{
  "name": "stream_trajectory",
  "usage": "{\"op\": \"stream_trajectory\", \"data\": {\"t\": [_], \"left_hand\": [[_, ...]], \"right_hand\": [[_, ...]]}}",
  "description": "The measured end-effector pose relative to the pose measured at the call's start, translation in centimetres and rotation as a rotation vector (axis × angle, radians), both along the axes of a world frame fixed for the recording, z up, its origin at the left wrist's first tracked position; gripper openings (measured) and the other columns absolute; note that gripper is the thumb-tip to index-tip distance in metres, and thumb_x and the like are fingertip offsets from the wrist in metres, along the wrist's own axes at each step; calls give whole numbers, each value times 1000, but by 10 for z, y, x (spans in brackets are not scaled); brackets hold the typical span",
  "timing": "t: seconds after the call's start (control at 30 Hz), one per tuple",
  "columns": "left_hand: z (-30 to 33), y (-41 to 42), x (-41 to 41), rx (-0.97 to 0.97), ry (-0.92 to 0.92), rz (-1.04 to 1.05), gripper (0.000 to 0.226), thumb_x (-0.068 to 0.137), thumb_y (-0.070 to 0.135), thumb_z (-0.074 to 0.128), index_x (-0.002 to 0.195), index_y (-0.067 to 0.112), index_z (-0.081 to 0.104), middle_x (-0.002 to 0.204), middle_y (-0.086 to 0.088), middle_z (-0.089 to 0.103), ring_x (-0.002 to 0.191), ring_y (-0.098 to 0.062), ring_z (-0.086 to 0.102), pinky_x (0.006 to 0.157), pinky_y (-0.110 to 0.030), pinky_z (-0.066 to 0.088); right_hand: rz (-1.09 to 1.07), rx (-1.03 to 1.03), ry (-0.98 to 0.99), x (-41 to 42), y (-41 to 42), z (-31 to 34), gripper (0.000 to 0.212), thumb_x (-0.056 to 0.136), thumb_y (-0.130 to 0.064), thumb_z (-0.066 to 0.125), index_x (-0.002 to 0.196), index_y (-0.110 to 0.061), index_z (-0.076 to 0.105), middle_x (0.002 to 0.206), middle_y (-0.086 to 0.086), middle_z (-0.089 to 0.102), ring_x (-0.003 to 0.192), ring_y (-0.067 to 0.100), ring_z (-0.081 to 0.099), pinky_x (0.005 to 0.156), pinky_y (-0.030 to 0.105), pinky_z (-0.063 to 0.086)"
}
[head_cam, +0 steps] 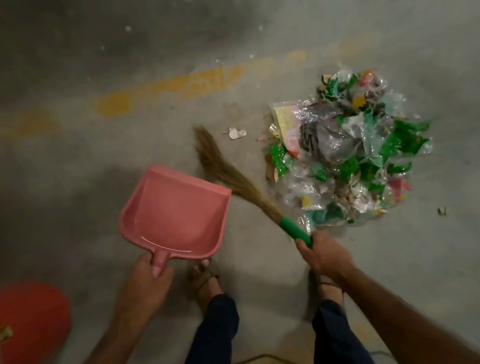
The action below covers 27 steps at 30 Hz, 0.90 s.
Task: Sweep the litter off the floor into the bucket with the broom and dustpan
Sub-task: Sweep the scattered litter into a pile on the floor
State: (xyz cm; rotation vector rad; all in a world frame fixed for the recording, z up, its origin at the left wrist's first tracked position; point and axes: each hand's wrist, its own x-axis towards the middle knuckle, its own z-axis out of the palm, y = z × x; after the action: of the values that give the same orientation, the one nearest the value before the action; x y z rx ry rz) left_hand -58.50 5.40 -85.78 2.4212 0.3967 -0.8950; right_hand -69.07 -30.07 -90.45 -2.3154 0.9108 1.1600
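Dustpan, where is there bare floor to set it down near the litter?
Bare concrete lies between the dustpan and the litter pile, around the broom bristles, and beyond toward the yellow line. Right of the broom is crowded.

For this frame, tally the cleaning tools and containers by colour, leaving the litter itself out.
Pink: 1, the dustpan, gripped by the left hand.
Green-handled: 1, the broom, gripped by the right hand.
Red-orange: 1, the bucket, at the lower left.
Total: 3.
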Motion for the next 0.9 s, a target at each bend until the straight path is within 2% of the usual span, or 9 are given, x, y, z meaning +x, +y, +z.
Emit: {"op": "stream_trajectory", "data": {"t": [0.1, 0.2, 0.33, 0.5, 0.57, 0.67, 0.77, 0.83, 0.9], "left_hand": [[6, 41, 34, 25, 23, -111, 12, 84, 16, 67, 90, 13, 56, 79, -11, 64, 74, -30, 62, 74, -44, 51], [6, 55, 60, 43, -5, -191, 14, 85, 17, 66, 85, 13, 53, 76, -9, 61, 72, -30, 60, 70, -41, 48], [-3, 43, 88, 28, -19, -263, 14, 85, 16, 67, 83, 11, 55, 78, -15, 62, 74, -35, 60, 68, -40, 46], [-20, 2, 124, -24, -2, -310, 14, 85, 18, 66, 81, 10, 55, 76, -15, 62, 75, -37, 61, 67, -39, 45], [-25, -13, 142, -5, -30, -346, 17, 83, 21, 66, 77, 11, 54, 72, -13, 60, 73, -36, 60, 64, -37, 42], [-31, -31, 174, 10, -62, -391, 20, 83, 22, 67, 75, 11, 53, 69, -13, 59, 70, -36, 58, 63, -37, 40], [-33, -45, 206, 48, -71, -465, 19, 84, 22, 67, 76, 10, 54, 69, -13, 59, 69, -36, 57, 62, -37, 39], [-37, -59, 229, 69, -77, -503, 21, 84, 22, 67, 74, 10, 53, 65, -10, 57, 64, -33, 53, 60, -37, 37], [-38, -76, 251, 68, -96, -551, 23, 84, 22, 66, 72, 10, 51, 63, -8, 55, 61, -33, 51, 58, -37, 36]], "right_hand": [[-156, 24, 62, 43, 14, -9, 56, 101, -54, 41, 114, -3, 61, 102, 14, 70, 93, 31, 69, 87, 43, 58], [-300, -31, 53, 42, 2, -3, 61, 101, -52, 40, 112, 3, 64, 101, 20, 72, 91, 35, 71, 87, 47, 60], [-388, -186, -8, 16, -24, 20, 56, 98, -58, 41, 106, -5, 61, 98, 19, 70, 88, 37, 69, 83, 46, 59], [-339, -204, -99, -69, -38, 73, 36, 98, -55, 50, 97, -20, 54, 77, 9, 63, 70, 32, 61, 68, 40, 53], [-269, -219, -59, -117, -38, 93, 32, 95, -57, 52, 96, -24, 51, 67, 3, 60, 61, 27, 59, 59, 39, 51], [-111, -314, 95, -184, -44, 111, 34, 89, -66, 51, 94, -32, 45, 59, -7, 53, 48, 10, 53, 44, 29, 44], [-26, -361, 251, -229, -59, 104, 36, 88, -69, 48, 97, -35, 43, 66, -11, 53, 53, 4, 54, 47, 26, 48], [-53, -391, 278, -235, -68, 91, 35, 88, -68, 47, 96, -34, 41, 68, -11, 54, 55, 8, 56, 52, 31, 55], [-134, -441, 282, -212, -78, 77, 36, 88, -67, 46, 91, -32, 38, 64, -8, 51, 52, 15, 55, 51, 32, 54]]}}
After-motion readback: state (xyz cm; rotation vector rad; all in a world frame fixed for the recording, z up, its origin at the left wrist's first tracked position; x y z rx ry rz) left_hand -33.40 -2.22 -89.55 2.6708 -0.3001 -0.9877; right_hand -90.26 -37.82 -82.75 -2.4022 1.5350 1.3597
